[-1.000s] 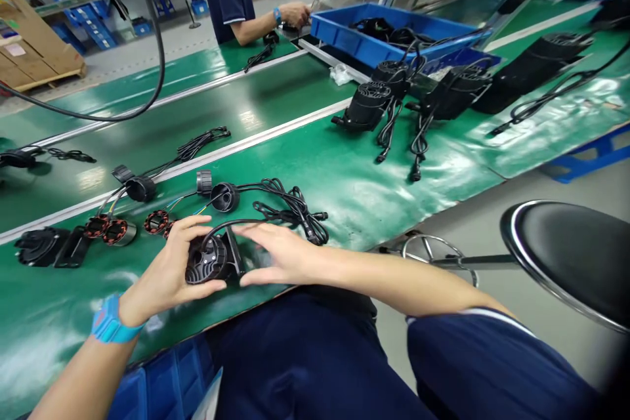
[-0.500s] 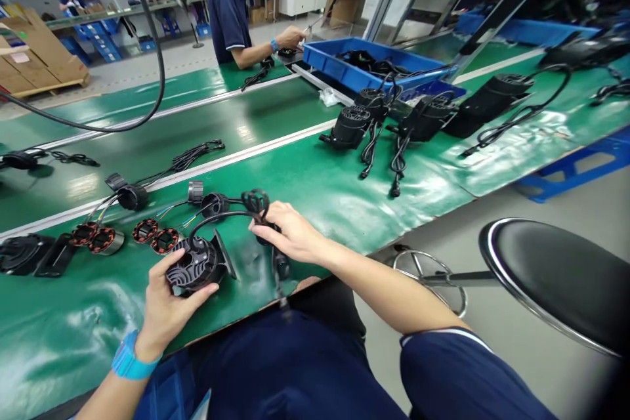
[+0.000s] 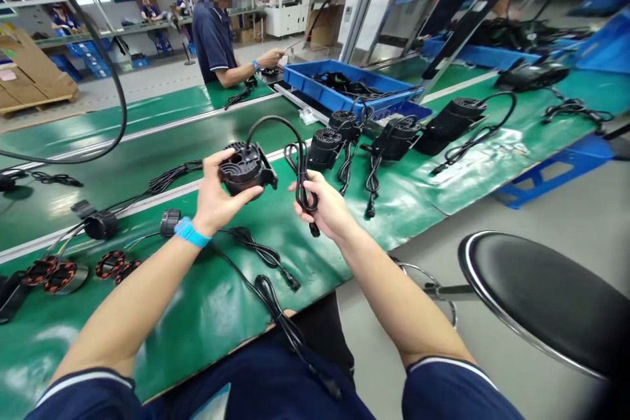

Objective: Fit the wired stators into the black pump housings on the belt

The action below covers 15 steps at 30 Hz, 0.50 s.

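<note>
Above the green bench [image 3: 197, 328], on our side of the tray [image 3: 315, 90], our left hand [image 3: 216, 193] grasped the housing [image 3: 243, 169] while our right hand [image 3: 327, 207], nearer the tray, clutched its bundled cable [image 3: 301, 177], long axis slanting toward us.

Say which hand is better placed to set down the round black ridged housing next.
Probably the left hand: its fingers grip the housing, while the right hand holds the looped black cable.
</note>
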Each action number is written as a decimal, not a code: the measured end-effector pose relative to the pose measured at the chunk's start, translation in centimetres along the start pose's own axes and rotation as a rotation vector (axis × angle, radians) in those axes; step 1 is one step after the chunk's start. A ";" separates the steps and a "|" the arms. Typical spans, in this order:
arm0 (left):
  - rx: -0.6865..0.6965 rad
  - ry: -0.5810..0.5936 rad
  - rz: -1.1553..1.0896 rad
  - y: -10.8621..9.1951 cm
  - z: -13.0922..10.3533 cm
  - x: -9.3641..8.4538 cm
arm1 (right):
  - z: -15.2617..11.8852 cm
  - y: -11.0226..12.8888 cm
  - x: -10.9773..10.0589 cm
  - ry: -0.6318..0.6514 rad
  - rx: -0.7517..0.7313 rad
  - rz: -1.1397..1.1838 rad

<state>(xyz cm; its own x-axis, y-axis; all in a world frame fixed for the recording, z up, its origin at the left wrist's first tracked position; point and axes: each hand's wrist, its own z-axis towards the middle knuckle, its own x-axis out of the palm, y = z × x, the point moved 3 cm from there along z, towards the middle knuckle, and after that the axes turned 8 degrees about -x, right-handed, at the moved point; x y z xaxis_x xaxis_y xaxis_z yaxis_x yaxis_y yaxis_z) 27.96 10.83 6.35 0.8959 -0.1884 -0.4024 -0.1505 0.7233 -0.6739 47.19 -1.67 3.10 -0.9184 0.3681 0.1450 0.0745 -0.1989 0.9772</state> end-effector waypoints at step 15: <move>-0.194 0.009 0.063 8.2 3.5 12.4 | 5.3 -7.9 -4.2 0.074 -0.143 -0.999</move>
<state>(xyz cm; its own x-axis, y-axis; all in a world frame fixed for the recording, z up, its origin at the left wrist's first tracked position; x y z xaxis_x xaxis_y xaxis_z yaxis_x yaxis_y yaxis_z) 39.31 16.74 -2.04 0.8786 -0.1536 -0.4522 -0.2843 0.5926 -0.7537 52.49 3.17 -4.39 -0.5573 0.3695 -0.7436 -0.7842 0.0602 0.6176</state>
